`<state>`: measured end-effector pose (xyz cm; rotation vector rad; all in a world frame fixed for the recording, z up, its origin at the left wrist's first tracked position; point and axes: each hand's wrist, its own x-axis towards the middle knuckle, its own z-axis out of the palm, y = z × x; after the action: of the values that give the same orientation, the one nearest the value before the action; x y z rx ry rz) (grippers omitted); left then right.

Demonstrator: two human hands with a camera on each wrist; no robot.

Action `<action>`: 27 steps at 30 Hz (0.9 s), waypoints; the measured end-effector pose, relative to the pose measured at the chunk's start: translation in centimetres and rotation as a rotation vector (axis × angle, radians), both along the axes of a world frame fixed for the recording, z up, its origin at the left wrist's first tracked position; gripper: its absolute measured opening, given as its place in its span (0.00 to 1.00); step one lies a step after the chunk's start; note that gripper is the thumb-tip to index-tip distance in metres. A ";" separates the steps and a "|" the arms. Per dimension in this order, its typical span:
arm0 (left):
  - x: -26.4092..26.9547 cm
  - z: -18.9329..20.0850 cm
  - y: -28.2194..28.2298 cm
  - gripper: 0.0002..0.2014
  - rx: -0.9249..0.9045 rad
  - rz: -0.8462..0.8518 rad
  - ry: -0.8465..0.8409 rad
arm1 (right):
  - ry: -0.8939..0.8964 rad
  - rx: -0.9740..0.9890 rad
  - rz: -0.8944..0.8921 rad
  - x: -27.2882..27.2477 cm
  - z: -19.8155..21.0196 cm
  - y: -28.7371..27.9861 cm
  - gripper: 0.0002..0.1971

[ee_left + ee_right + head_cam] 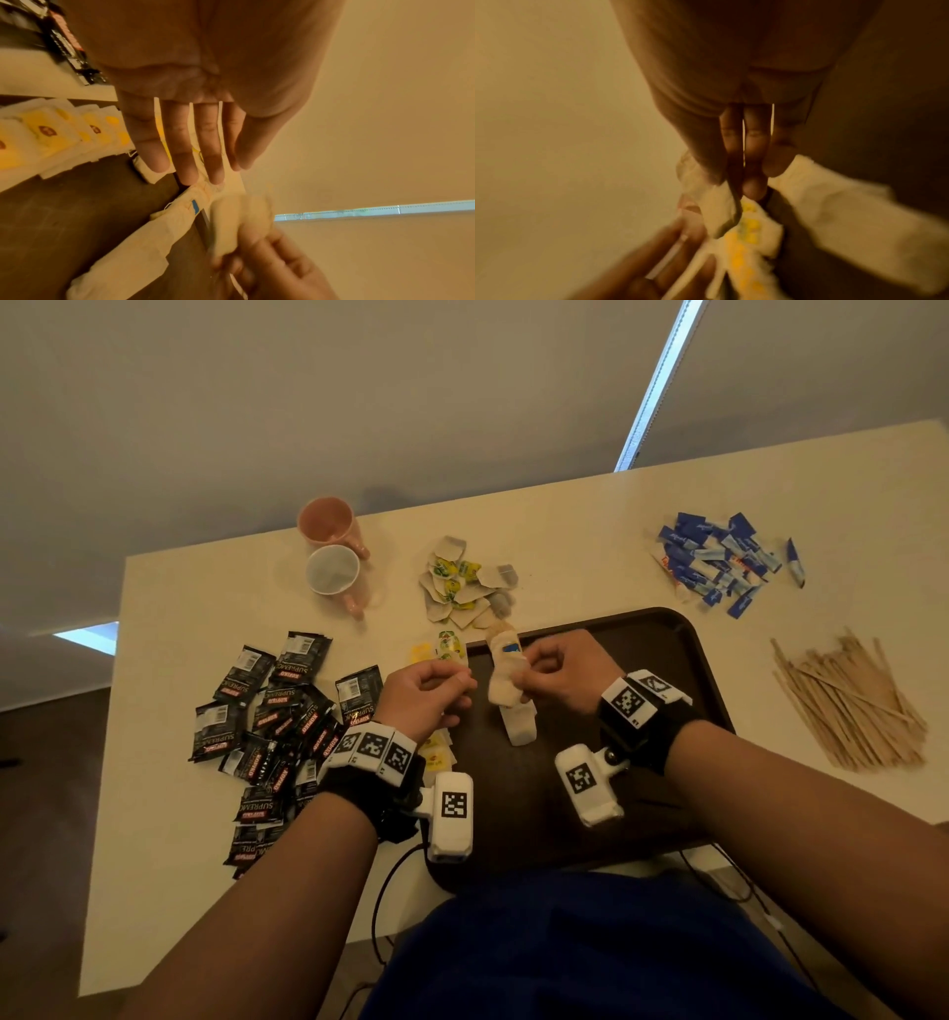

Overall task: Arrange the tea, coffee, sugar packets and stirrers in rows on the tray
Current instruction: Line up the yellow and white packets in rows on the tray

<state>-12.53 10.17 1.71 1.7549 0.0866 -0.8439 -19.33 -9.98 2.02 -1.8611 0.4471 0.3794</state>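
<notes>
- Tea bags: a short overlapped row on the dark tray, near its far-left corner; a second yellow-tagged row along the tray's left edge, half hidden under the left wrist in the head view.
- Right hand: fingers curled, pinching one tea bag above the far end of the row.
- Left hand: thumb and fingers loosely curled just left of that bag; fingers look straight in the left wrist view; anything pinched there too blurred to tell.
- Loose tea pile on the table beyond the tray; coffee sachets left, sugar packets far right, stirrers right, all still off the tray.
- Risk, judged from here: light, limp bags; a careless release or a brushing wrist likely to skew the overlap or drag neighbours by their strings.
- Risk: rows crowding the left side, leaving awkward room for the long stirrers.
</notes>
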 end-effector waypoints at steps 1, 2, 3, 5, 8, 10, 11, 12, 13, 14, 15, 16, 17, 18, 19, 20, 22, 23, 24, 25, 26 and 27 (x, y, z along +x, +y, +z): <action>0.1 -0.1 0.1 0.03 0.006 0.025 0.008 | 0.075 -0.055 0.047 -0.4 -0.5 -0.4 0.06; 0.1 -0.1 0.3 0.03 0.009 0.048 0.017 | 0.154 -0.098 0.096 -0.8 -1.2 -0.6 0.06; 0.2 -0.2 0.4 0.03 0.012 0.062 0.022 | 0.226 -0.130 0.146 -1.2 -1.9 -0.6 0.06; 0.4 -0.4 0.6 0.04 0.015 0.071 0.026 | 0.324 -0.170 0.237 -2.0 -3.3 -0.5 0.05; 0.4 -0.4 0.9 0.05 0.022 0.075 0.036 | 0.362 -0.169 0.246 -2.8 -4.6 0.0 0.05; 0.4 -0.4 1.0 0.04 0.028 0.072 0.040 | 0.324 -0.206 0.179 -2.8 -5.3 0.2 0.05; 0.4 -0.3 1.1 0.04 0.036 0.069 0.038 | 0.303 -0.227 0.143 -2.6 -5.7 0.2 0.04; 0.4 -0.3 1.1 0.04 0.043 0.067 0.037 | 0.289 -0.248 0.113 -2.4 -6.0 0.3 0.03; 0.4 -0.3 1.1 0.04 0.047 0.067 0.038 | 0.283 -0.272 0.087 -2.1 -6.2 0.3 0.03; 0.5 -0.3 1.1 0.04 0.047 0.070 0.041 | 0.288 -0.301 0.069 -2.0 -6.4 0.4 0.04; 0.5 -0.2 1.1 0.04 0.046 0.072 0.044 | 0.302 -0.324 0.061 -1.7 -6.6 0.3 0.05; 0.5 -0.2 1.0 0.04 0.044 0.073 0.045 | 0.322 -0.338 0.060 -1.6 -6.7 0.3 0.06; 0.5 -0.2 1.0 0.04 0.042 0.074 0.046 | 0.342 -0.344 0.067 -1.4 -6.7 0.3 0.07; 0.6 -0.2 0.9 0.04 0.039 0.076 0.046 | 0.362 -0.342 0.078 -1.3 -6.6 0.3 0.08; 0.6 -0.2 0.9 0.04 0.038 0.078 0.046 | 0.383 -0.327 0.090 -1.2 -6.4 0.3 0.09; 0.7 -0.3 0.9 0.04 0.037 0.080 0.047 | 0.403 -0.296 0.090 -1.2 -6.3 0.4 0.10; 0.7 -0.3 1.0 0.04 0.039 0.083 0.053 | 0.438 -0.220 0.066 -1.3 -6.2 0.4 0.13; 0.8 -0.4 0.9 0.04 0.041 0.083 0.057 | 0.454 -0.206 0.069 -1.4 -6.2 0.5 0.13; 0.8 -0.4 0.9 0.04 0.042 0.082 0.061 | 0.476 -0.208 0.090 -1.4 -6.2 0.5 0.13; 0.8 -0.4 0.8 0.04 0.043 0.080 0.066 | 0.502 -0.214 0.117 -1.4 -6.2 0.6 0.13; 0.8 -0.4 0.8 0.04 0.045 0.078 0.069 | 0.526 -0.221 0.136 -1.4 -6.2 0.6 0.13; 0.8 -0.4 0.7 0.04 0.047 0.076 0.070 | 0.539 -0.227 0.143 -1.3 -6.1 0.7 0.12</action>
<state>-11.72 10.85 1.32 1.7545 0.2198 -0.8537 -20.66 -9.28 -4.13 -2.0063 0.7454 0.9722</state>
